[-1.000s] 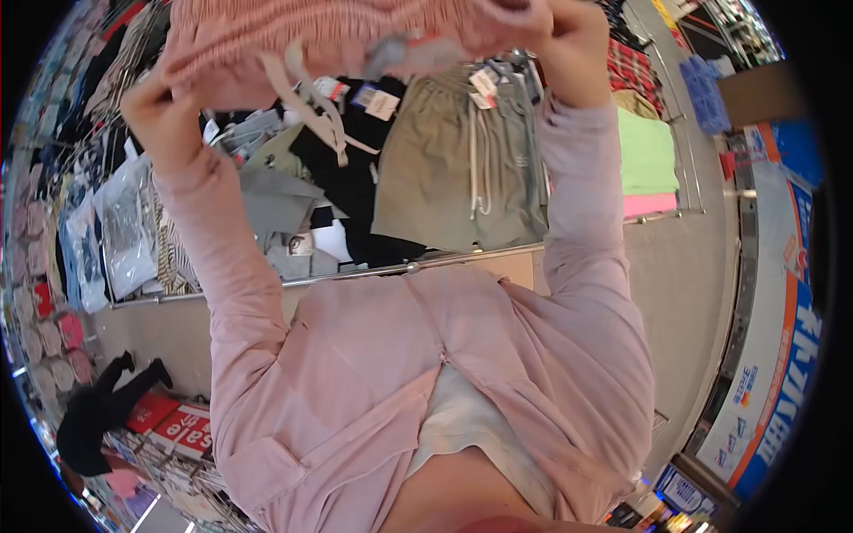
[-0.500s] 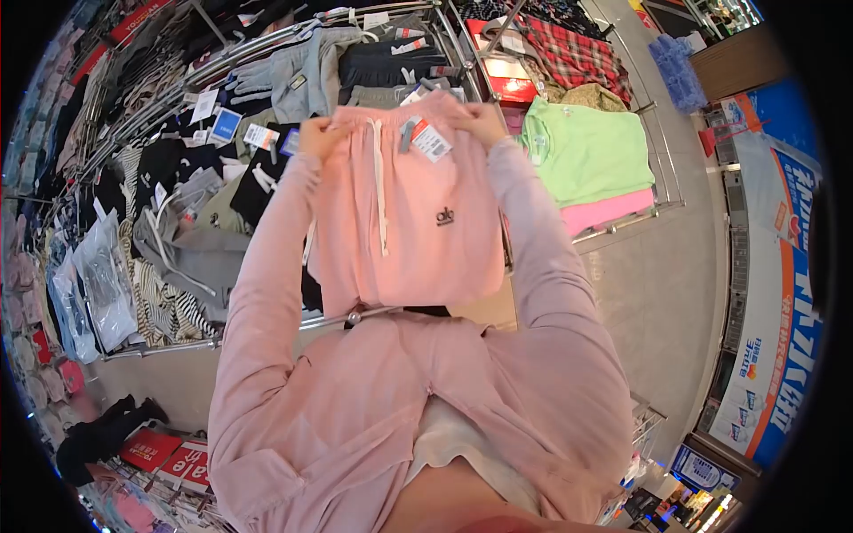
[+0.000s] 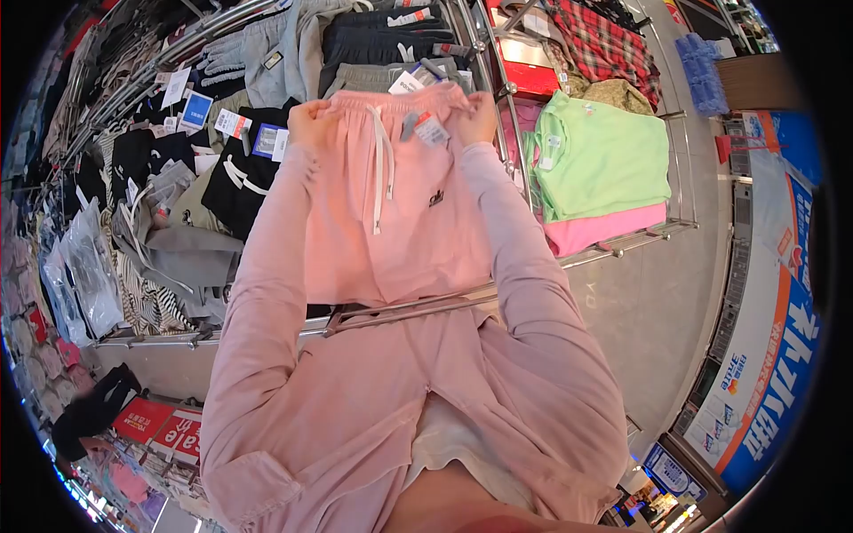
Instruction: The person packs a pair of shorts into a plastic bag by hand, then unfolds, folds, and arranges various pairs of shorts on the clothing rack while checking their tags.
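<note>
Pink drawstring pants (image 3: 391, 240) hang spread between my two hands, folded, with a white cord, a small dark logo and a price tag (image 3: 431, 131) near the waist. My left hand (image 3: 311, 123) grips the left end of the elastic waistband. At the other end, my right hand (image 3: 477, 120) has its fingers closed on the waistband. The lower edge of the pants reaches the metal rail of the display rack (image 3: 409, 308). Behind them lie folded grey pants (image 3: 355, 78) and dark pants (image 3: 373, 49).
Black and grey garments with tags (image 3: 191, 244) cover the rack on the left. Light green clothing (image 3: 595, 160) sits on a pink pile (image 3: 609, 228) to the right, beside red plaid cloth (image 3: 604, 49). A person in dark clothes (image 3: 98, 404) is at the lower left.
The pants have shifted slightly left and up, and their cord and tag have swung. Both hands still hold the waistband. My view has tilted, moving the rack contents around them.
</note>
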Tool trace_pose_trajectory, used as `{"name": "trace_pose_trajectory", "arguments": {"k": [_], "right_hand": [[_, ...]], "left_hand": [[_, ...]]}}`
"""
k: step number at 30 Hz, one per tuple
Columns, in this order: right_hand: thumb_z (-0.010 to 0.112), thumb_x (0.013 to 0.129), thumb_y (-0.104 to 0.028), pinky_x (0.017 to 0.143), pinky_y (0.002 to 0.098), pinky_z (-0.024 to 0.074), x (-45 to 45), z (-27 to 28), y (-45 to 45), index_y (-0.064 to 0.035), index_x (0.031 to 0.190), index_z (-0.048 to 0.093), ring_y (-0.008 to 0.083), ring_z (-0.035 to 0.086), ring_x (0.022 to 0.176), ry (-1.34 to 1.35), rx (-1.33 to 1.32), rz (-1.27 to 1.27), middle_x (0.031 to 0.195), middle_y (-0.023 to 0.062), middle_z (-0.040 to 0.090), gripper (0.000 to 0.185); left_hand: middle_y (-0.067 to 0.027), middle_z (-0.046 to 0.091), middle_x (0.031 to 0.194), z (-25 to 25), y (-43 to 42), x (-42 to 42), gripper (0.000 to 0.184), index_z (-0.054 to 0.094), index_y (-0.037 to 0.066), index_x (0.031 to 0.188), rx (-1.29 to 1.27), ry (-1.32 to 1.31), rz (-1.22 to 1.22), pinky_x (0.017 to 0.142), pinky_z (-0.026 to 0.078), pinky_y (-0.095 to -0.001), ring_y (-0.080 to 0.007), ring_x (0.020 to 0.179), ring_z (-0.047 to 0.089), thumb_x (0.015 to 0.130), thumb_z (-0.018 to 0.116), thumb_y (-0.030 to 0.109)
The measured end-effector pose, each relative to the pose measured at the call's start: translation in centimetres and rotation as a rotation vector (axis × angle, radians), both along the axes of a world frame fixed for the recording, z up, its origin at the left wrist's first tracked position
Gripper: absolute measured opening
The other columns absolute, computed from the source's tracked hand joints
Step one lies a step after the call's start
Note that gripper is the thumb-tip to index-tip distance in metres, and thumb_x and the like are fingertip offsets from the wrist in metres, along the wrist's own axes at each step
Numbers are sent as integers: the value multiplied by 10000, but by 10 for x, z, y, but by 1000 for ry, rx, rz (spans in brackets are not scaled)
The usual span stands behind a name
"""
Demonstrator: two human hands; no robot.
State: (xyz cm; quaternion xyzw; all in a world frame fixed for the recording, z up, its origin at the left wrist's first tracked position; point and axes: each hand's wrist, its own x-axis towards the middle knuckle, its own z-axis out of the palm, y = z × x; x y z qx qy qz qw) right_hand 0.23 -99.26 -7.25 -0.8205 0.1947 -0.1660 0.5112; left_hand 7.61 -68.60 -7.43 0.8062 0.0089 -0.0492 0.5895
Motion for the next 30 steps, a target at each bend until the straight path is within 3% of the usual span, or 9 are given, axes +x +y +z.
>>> {"name": "trace_pose_trajectory", "arguments": {"k": [5,9,11,13,15,23,25,28,30], "right_hand": [[532,765,15,949,407,371,-19,49,31,38,1210,398,371,486,1106,3,-301,-66,1205,247,491,464],[577,811,-229,1074,495,174,-101,20,53,24,1357,265,331,257,1319,38,-872,673,1407,220,286,678],[532,837,-317,1092,473,143,-125,29,47,10,1376,247,304,236,1337,360,-826,767,1432,167,272,692],[508,850,-364,1096,459,140,-139,-16,25,-7,1384,248,289,239,1337,516,-809,668,1439,132,274,693],[518,820,-476,1094,452,148,-144,-40,19,-58,1400,248,278,246,1336,447,-1540,351,1444,101,279,764],[563,774,-529,1059,510,203,-38,11,53,-80,1390,286,296,279,1320,278,-1159,584,1440,113,294,812],[595,760,-517,1071,485,192,-35,37,51,-50,1389,269,304,261,1328,238,-1186,571,1441,130,284,849],[637,763,-440,1088,454,157,-61,63,60,10,1395,204,324,204,1345,125,-918,560,1448,183,236,888],[649,773,-398,1091,442,146,-99,60,69,41,1388,196,336,197,1344,36,-808,596,1443,214,222,881]], "left_hand": [[-111,669,839,43,-14,-21,320,647,-2,962,191,-18,43,714,492,-273,-170,777,631,679,754,103],[-121,542,1109,85,-17,-76,414,482,51,1213,771,-896,-121,785,482,-310,-235,1011,559,816,577,122],[-145,429,1293,82,-37,-121,545,390,128,1326,-356,-17,-199,906,421,-391,-291,1155,470,821,564,237],[-166,305,1406,20,-23,-159,689,392,176,1346,838,-619,-539,1039,210,-528,-357,1322,235,737,648,370],[-156,269,1430,16,-35,-176,754,343,208,1374,824,-490,-539,1046,171,-545,-358,1341,184,720,651,420],[-123,218,1463,26,-50,-189,886,238,236,1419,1018,-192,-544,1076,117,-515,-330,1359,153,684,670,475],[-135,222,1459,26,-32,-197,864,254,178,1414,725,-196,-386,1069,122,-527,-306,1359,177,696,684,391],[-174,343,1392,19,48,-218,764,354,88,1358,1006,-406,-152,1052,204,-502,-301,1301,316,696,682,278],[-193,479,1272,74,117,-220,623,458,16,1258,605,-281,343,1003,318,-441,-318,1202,441,698,662,196]]}}
